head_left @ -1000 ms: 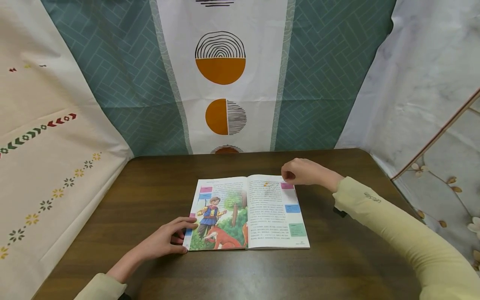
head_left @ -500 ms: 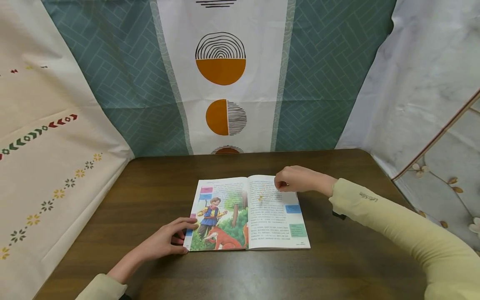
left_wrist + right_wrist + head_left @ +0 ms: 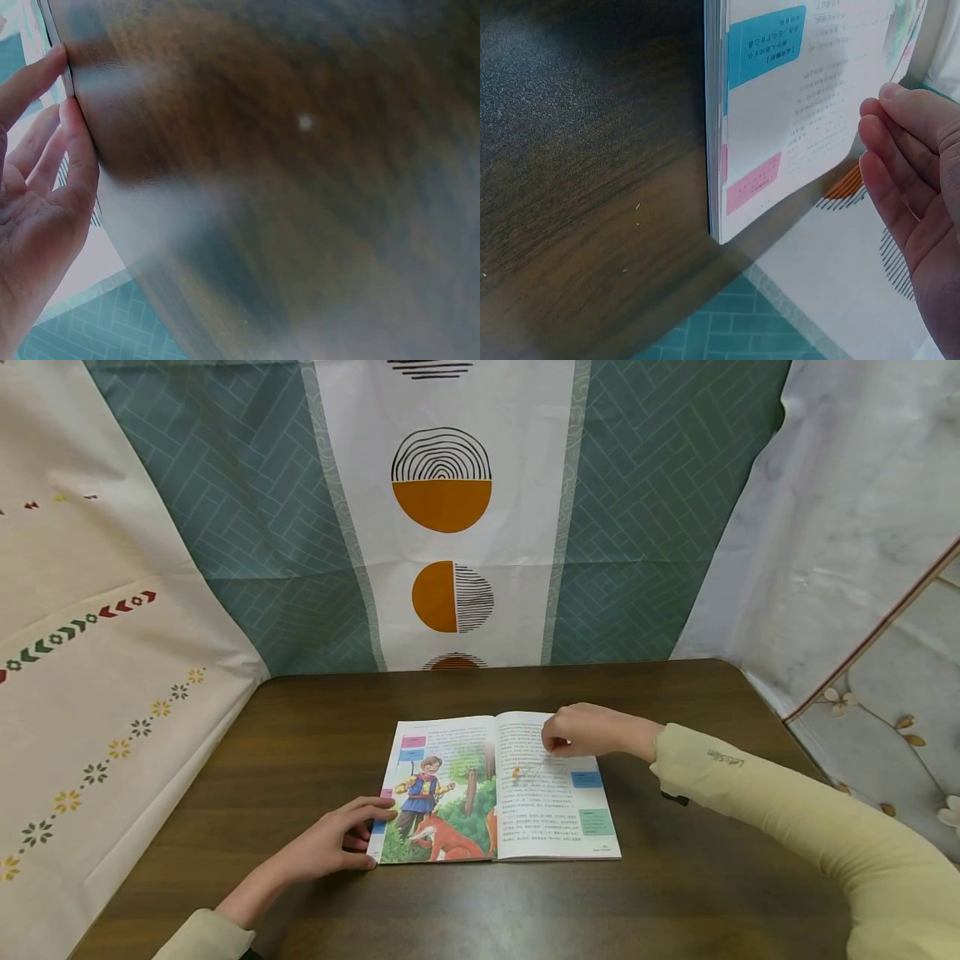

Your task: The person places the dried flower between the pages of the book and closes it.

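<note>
An open picture book (image 3: 540, 827) lies flat on the table, a drawn person and a red fox on its left page, text on its right. At its lower left edge rests my left hand (image 3: 326, 839), fingertips and thumb touching the border; in the left wrist view these fingers (image 3: 79, 142) are fairly straight. Over the upper right page, my right hand (image 3: 592, 731) pinches a thin, mostly see-through piece (image 3: 527, 771) with a small orange patch at its left end. The right wrist view shows it edge-on as a thin line (image 3: 906, 49) between thumb and index finger; its kind is unclear.
The dark wooden table (image 3: 465, 910) extends around the book. Behind its far edge hangs a green and white patterned cloth (image 3: 517, 527). A cream cloth (image 3: 112, 693) hangs at the left and a marbled floral one (image 3: 862, 635) at the right.
My right hand has moved left and toward me, from the book's upper right corner over the right page, with the thin piece pinched. The left hand and the book have stayed in place.
</note>
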`<state>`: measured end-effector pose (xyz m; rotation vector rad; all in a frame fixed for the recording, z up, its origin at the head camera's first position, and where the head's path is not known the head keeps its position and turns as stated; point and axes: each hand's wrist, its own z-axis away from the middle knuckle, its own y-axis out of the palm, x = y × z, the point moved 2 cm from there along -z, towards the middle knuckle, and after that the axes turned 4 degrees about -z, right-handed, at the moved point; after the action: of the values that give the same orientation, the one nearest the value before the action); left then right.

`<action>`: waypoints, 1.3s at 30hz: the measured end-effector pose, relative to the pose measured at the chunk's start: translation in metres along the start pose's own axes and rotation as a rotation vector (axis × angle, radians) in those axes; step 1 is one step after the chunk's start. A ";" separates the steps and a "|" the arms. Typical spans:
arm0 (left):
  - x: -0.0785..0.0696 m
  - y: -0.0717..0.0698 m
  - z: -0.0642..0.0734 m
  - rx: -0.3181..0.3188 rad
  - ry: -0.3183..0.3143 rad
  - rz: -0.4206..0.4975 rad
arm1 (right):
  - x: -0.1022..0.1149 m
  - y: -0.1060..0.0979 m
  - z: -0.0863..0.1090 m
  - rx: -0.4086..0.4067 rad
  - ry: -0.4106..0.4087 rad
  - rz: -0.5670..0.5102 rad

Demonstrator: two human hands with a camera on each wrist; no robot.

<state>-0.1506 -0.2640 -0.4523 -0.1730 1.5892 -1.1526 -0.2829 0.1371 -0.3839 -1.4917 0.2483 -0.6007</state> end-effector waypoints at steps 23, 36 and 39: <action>0.001 0.000 0.000 0.004 -0.002 0.015 | 0.001 0.011 -0.002 -0.022 -0.059 0.058; -0.001 0.000 0.001 0.009 -0.008 0.025 | 0.000 0.012 0.007 -0.010 0.020 0.014; -0.001 0.000 0.001 0.010 -0.011 0.023 | -0.001 0.011 0.009 -0.010 0.025 0.007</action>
<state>-0.1495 -0.2640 -0.4512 -0.1536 1.5712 -1.1401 -0.2762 0.1451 -0.3939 -1.4934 0.2758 -0.6133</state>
